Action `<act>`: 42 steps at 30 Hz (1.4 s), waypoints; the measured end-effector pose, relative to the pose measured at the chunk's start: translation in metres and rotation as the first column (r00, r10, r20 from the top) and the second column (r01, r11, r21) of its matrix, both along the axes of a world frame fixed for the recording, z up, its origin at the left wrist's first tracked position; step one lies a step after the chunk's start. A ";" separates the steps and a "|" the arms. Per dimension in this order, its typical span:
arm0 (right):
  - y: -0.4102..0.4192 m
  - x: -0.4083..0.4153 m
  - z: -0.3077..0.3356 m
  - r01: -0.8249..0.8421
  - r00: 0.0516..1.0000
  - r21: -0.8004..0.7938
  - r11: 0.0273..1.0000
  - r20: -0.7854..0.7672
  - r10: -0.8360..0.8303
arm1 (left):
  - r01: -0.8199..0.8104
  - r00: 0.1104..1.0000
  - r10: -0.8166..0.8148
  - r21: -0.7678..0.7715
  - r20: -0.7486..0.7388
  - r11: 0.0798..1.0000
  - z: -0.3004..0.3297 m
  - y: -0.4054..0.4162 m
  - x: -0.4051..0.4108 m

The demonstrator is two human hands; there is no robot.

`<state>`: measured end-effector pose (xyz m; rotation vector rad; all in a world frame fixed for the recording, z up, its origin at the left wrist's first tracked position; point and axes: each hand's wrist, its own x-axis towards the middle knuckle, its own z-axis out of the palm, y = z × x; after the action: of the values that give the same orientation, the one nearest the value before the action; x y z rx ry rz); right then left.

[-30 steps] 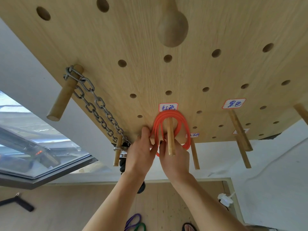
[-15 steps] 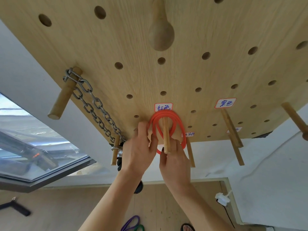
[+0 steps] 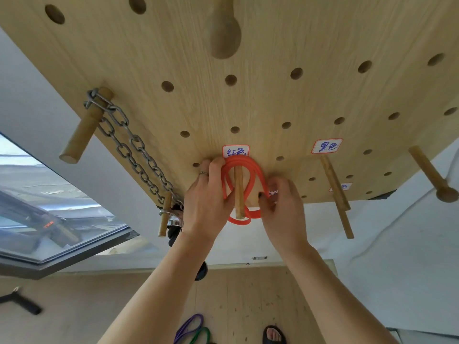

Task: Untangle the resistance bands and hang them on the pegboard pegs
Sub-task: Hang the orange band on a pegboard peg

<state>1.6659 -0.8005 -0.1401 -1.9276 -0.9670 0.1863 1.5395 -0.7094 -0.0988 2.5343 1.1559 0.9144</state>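
Because the red band must seat on its peg, the left hand and right hand, either side of that peg, pinch its coils with curled fingers.

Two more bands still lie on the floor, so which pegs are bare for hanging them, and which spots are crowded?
Free: the peg under the right label, the thinner peg below it and the knobbed peg at far right. Crowded: the red band fills its peg with both hands on it; the chain occupies the left pegs.
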 end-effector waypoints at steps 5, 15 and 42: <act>0.015 -0.005 0.003 0.016 1.000 -0.017 1.000 0.000 -0.016 | -0.030 0.999 0.030 0.011 0.017 0.999 -0.009 -0.003 0.007; 0.026 -0.014 -0.015 0.183 0.976 -0.030 0.983 0.125 -0.178 | -0.017 0.999 0.020 0.075 -0.033 0.997 -0.023 0.007 0.002; 0.015 -0.017 -0.016 0.143 0.989 0.054 0.988 0.017 -0.144 | -0.055 0.994 0.047 0.081 0.095 0.995 -0.027 0.003 0.001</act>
<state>1.6487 -0.7856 -0.1564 -1.9451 -0.8346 0.0569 1.5400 -0.7062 -0.1254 2.5065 1.1836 1.1034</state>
